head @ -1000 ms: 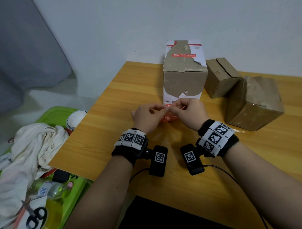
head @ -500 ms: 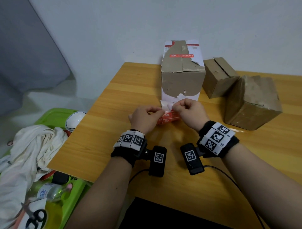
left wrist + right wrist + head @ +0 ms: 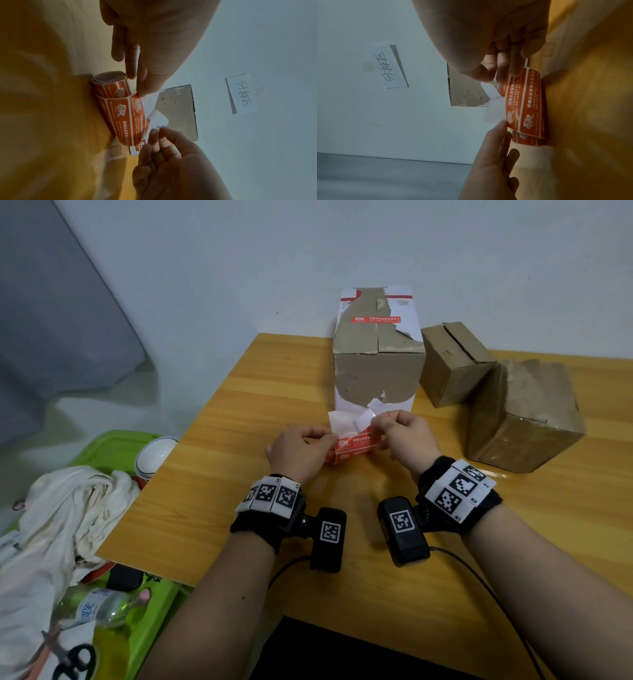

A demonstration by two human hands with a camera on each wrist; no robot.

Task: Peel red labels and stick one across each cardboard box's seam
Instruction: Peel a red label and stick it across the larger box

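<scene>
The table was smooth wood-grain laminate with a soft sheen. The label roll looked like glossy red printed paper on slick white backing. The 3 boxes were matt brown cardboard; the tall box showed rough, torn white facing.

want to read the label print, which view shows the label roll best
Left wrist: the label roll lies close and unrolled, its print large, with its coiled end showing. The right wrist view shows it close too, partly behind fingers. In the head view it is small between both hands.
</scene>
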